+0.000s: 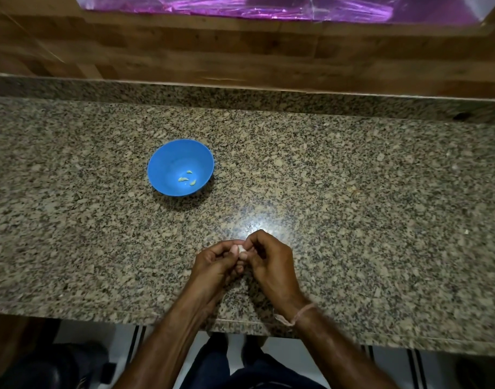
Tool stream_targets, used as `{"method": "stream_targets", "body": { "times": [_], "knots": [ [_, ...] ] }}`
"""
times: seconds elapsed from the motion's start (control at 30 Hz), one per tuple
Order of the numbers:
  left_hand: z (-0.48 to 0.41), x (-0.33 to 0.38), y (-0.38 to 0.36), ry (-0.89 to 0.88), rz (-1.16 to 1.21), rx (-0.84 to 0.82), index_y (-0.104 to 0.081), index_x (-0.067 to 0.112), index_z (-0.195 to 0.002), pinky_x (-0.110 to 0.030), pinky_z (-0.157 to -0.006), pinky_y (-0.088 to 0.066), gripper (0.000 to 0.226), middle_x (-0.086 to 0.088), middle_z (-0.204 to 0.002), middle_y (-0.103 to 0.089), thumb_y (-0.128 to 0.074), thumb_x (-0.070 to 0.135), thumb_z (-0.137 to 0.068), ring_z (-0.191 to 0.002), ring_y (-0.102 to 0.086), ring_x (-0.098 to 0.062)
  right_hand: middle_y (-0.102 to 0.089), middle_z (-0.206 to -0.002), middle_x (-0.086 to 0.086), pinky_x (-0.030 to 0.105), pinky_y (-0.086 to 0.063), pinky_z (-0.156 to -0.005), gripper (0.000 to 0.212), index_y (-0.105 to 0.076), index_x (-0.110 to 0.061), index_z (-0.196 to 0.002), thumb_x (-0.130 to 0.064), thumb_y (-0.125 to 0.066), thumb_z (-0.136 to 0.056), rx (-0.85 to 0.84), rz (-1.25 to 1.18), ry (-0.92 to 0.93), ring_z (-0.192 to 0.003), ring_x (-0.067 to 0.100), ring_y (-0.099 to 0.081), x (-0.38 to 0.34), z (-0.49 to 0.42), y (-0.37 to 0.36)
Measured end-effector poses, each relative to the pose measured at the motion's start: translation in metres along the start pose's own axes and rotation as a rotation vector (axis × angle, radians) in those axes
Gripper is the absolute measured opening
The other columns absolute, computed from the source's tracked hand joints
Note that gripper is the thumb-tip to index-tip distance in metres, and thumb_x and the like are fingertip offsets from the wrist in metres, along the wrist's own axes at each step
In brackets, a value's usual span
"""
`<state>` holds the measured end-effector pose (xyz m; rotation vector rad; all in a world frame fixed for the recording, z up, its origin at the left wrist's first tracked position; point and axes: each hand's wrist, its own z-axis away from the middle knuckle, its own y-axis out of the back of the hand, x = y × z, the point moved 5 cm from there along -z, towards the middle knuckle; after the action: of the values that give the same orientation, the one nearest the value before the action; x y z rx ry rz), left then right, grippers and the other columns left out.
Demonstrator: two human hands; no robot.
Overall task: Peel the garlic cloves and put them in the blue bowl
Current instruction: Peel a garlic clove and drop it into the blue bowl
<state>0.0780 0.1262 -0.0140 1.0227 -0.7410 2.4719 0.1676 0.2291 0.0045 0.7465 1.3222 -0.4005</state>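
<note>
White garlic clove point(241, 249) sits pinched between the left hand point(216, 263) and right hand point(269, 258), both gripping it; the blue bowl point(180, 167) lies beyond, nearer the left hand.

Counter point(353, 192): speckled granite, polished, glossy; glare patch near 6 o'clock. Bowl point(168, 161) at 10 o'clock: blue plastic, smooth, satin sheen. Cloves point(183, 179) inside: pale, smooth, bare. Clove point(241, 248) at 6 o'clock: white, matt; skin texture unreadable. Panel point(240, 51) at 12 o'clock: wood grain, matt. Film point(268, 7) at far 12 o'clock: purple, crinkled, shiny. Thread band point(299, 314) at 5 o'clock: pale twisted fibre, matt.
</note>
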Motion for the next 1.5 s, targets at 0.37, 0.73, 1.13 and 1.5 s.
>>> {"method": "stream_targets", "body": {
  "times": [0.37,0.73,1.13,1.5],
  "knots": [
    [-0.019,0.001,0.023,-0.222,-0.351,0.198,-0.075,0.019,-0.105,-0.036,-0.076,-0.057,0.014,-0.014,-0.095,-0.076,-0.066,0.009,-0.098,-0.083,-0.069,-0.021,-0.071,-0.082,-0.007,0.03,-0.059,-0.07,0.011,-0.068,-0.021,-0.091,-0.012,-0.074,-0.094,0.015,0.034,-0.094,-0.079,0.01,-0.069,0.024,-0.006,-0.007],
    [-0.027,0.006,0.058,-0.643,-1.069,0.365,-0.052,0.016,-0.13,-0.034,-0.081,-0.049,0.047,-0.001,-0.125,-0.043,-0.075,0.013,-0.09,-0.107,-0.051,-0.017,-0.076,-0.073,-0.001,0.036,-0.065,-0.073,0.019,-0.074,-0.013,-0.075,0.003,-0.081,-0.081,-0.073,0.191,-0.294,-0.071,0.012,-0.075,0.05,-0.023,-0.023],
    [-0.02,-0.016,0.073,-0.581,-1.267,0.276,-0.056,0.025,-0.12,-0.037,-0.082,-0.045,0.041,0.002,-0.114,-0.052,-0.078,0.038,-0.088,-0.105,-0.046,-0.02,-0.073,-0.068,-0.008,0.035,-0.06,-0.068,0.019,-0.072,-0.016,-0.066,-0.008,-0.086,-0.075,-0.058,0.467,-0.374,-0.067,0.006,-0.069,0.049,-0.02,-0.036],
    [-0.021,-0.013,0.074,-0.554,-1.334,0.23,-0.054,0.025,-0.12,-0.038,-0.078,-0.047,0.043,0.001,-0.113,-0.052,-0.077,0.041,-0.087,-0.105,-0.048,-0.023,-0.073,-0.072,-0.006,0.037,-0.06,-0.071,0.019,-0.07,-0.019,-0.065,-0.008,-0.08,-0.076,-0.01,0.598,-0.415,-0.072,0.015,-0.07,0.041,-0.022,-0.042]
  ]
}}
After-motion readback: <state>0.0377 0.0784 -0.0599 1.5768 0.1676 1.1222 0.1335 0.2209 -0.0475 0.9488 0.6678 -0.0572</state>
